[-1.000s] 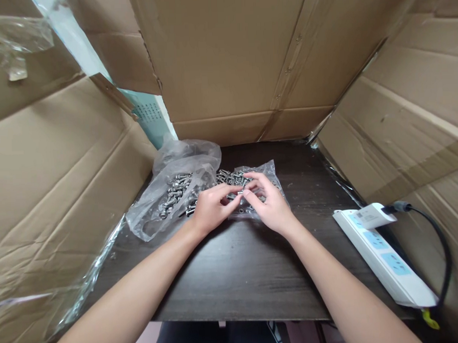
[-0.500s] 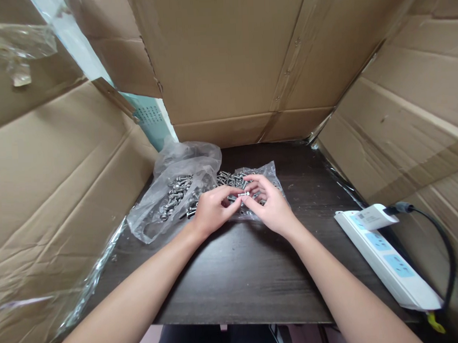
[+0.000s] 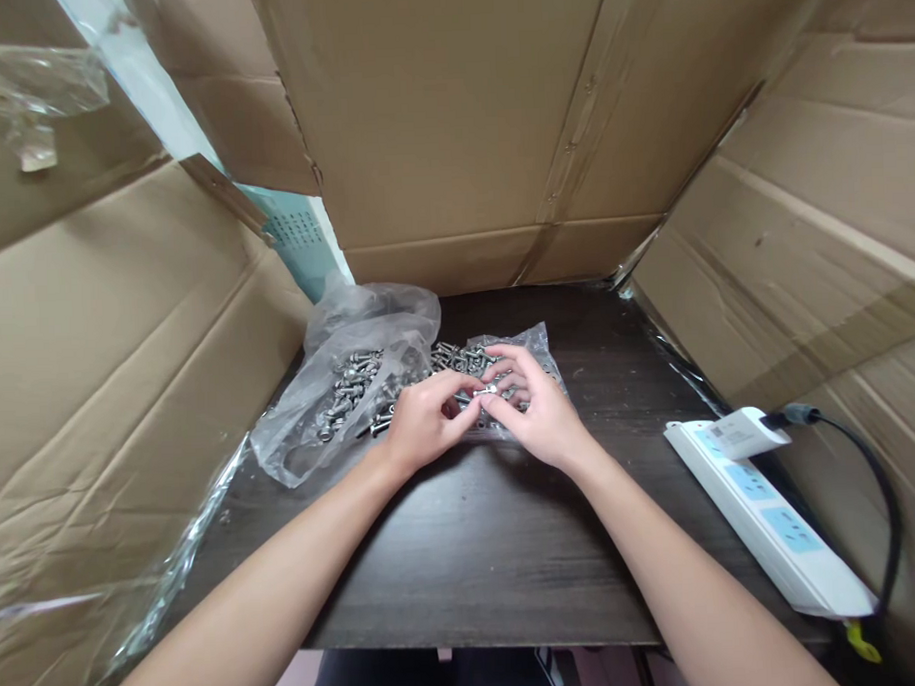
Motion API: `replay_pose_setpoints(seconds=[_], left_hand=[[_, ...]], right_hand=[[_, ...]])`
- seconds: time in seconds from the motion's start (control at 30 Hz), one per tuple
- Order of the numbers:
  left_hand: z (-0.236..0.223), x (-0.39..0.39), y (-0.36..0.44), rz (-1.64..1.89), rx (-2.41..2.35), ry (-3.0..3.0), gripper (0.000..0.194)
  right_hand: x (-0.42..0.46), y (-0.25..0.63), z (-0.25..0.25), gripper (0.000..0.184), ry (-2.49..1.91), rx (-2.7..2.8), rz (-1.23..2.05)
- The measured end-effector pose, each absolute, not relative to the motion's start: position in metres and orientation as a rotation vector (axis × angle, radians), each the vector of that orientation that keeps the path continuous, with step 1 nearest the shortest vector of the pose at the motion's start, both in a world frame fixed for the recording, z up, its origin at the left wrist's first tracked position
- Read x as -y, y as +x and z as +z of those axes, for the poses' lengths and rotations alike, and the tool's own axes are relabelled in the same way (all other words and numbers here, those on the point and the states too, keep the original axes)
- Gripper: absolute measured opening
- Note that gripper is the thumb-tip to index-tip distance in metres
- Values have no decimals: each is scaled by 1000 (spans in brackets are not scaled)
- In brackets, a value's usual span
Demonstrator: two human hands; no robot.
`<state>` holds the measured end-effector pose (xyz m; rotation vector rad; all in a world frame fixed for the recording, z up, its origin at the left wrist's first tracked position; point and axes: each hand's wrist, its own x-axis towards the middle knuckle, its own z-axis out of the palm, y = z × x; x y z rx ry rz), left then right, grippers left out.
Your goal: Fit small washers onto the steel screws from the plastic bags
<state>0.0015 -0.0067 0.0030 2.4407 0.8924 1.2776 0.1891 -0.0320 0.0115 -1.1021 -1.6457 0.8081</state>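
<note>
Big brown cardboard walls (image 3: pixel 456 113) stand around a dark table (image 3: pixel 465 553). The left hand (image 3: pixel 428 414) pinches one end of a small shiny bolt (image 3: pixel 487 390) between thumb and finger. The bolt is in front of the pile of bolts (image 3: pixel 454 356), between the two hands. It is too tiny to see well. The right hand (image 3: pixel 535 410) curls close by, and I cannot tell if it grips the bolt too. It hides part of a flat clear bag (image 3: pixel 533 337). A cloudy bag (image 3: pixel 281 444) blurs more bolts (image 3: pixel 352 387).
</note>
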Motion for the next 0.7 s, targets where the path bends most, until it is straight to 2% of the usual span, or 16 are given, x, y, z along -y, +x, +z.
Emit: replay_pose_setpoints(seconds=[0.07, 0.43, 0.53, 0.63, 0.7], left_hand=[[3, 6, 1, 1290, -898, 2432, 9], [5, 7, 1, 1292, -916, 2426, 8], [4, 6, 1, 1286, -910, 2428, 9], [3, 6, 1, 1280, -901, 2424, 9], [2, 6, 1, 1279, -900, 2429, 9]], right_hand=[[32, 189, 11, 49, -1100, 1633, 821], [31, 189, 9, 27, -1114, 1605, 842], [32, 188, 10, 29, -1121, 1627, 826], [32, 187, 10, 39, -1073, 1650, 835], [32, 187, 10, 35, -1081, 1640, 845]])
